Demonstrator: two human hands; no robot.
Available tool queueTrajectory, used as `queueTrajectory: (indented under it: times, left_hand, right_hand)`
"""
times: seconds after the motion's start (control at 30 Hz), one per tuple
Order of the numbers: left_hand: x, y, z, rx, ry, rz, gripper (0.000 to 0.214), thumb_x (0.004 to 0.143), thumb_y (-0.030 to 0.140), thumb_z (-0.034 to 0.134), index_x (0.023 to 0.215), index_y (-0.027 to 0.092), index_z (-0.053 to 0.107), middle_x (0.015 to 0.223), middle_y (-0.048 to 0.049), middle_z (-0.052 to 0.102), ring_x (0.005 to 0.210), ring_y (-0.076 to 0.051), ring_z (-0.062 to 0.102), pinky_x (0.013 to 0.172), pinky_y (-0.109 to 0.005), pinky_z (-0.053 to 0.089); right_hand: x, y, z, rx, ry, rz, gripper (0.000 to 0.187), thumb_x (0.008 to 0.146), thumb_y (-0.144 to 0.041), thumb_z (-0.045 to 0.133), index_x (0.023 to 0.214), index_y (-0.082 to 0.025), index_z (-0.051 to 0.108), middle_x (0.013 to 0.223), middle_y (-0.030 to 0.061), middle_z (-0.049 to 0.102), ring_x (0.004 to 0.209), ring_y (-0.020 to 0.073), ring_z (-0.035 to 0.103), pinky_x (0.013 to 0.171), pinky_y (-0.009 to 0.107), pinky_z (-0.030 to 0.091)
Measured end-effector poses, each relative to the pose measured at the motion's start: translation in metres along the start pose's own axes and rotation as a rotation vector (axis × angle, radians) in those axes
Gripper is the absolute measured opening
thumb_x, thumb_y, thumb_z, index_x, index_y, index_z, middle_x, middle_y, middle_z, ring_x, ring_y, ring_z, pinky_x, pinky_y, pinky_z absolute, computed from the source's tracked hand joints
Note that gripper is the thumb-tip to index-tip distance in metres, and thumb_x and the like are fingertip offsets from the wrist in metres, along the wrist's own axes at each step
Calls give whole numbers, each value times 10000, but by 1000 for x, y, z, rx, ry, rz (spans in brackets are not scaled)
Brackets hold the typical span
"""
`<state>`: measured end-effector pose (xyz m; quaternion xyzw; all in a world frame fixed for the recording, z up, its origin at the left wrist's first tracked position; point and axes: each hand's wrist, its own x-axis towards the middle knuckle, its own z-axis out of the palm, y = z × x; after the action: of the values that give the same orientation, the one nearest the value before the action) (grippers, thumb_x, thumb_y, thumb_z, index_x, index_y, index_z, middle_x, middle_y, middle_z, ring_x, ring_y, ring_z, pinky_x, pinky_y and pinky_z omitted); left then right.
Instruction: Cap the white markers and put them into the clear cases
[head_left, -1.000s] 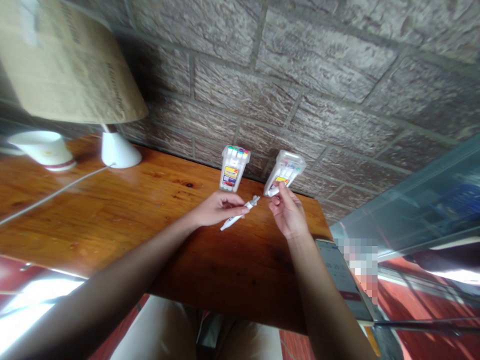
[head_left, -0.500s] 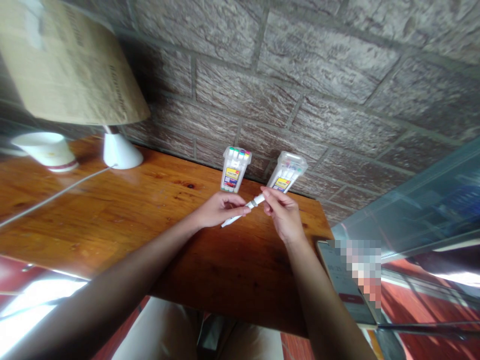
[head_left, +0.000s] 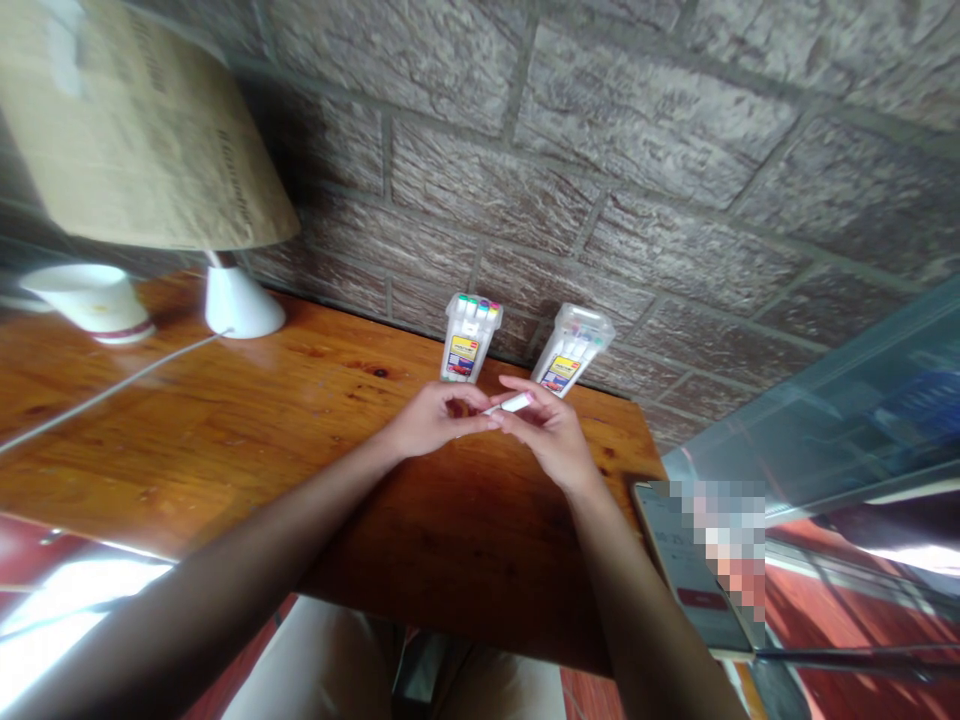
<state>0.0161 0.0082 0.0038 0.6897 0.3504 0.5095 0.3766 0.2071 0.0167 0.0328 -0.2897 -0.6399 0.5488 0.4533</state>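
A white marker (head_left: 516, 403) with a pinkish end is held between my two hands above the wooden table. The thumb and fingers of my left hand (head_left: 439, 418) close around its left end, which they mostly hide. My right hand (head_left: 553, 432) is closed on the marker from the right, thumb below and fingers behind. Just beyond the hands stand two clear plastic marker cases with yellow labels. The left case (head_left: 463, 350) shows coloured marker ends at its top, and the right case (head_left: 570, 350) leans to the right, its lower part behind my right hand.
A lamp (head_left: 240, 305) with a brown paper shade stands at the left, its cord crossing the wooden table (head_left: 225, 420). Left of it a white cup (head_left: 97, 300) tilts. A stone-block wall rises behind. At the right table edge is a tablet-like screen (head_left: 694, 570).
The marker has turned in my hands: its pointed end at lower left no longer shows, and a pinkish end now faces right. My right hand has moved left, closer to my left hand.
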Motion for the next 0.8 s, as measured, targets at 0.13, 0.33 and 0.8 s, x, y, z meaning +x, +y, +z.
queueTrajectory:
  times: [0.13,0.33,0.8]
  left_hand:
    - [0,4,0,32,-10,7,270,779,375,771,885,126,753,870,-68,764,745,-148,663,680,-228,491]
    - [-2,8,2,72,-151,-71,302,867,399,675,906,111,758,749,-46,740,595,-113,601,544,-205,439]
    - [-3,10,6,-54,-252,-80,291,879,396,661,948,138,777,923,-80,783,842,-197,714,785,-276,545]
  right_hand:
    - [2,2,-3,-4,68,28,372,695,-249,840,1051,-246,734,902,-1,777,657,116,628,564,245,452]
    - [4,6,-6,95,167,70,457,655,-273,867,1085,-255,715,873,5,781,635,129,612,507,242,400]
    - [2,3,2,227,93,135,410,642,-298,878,1025,-239,743,851,7,750,686,129,631,634,259,515]
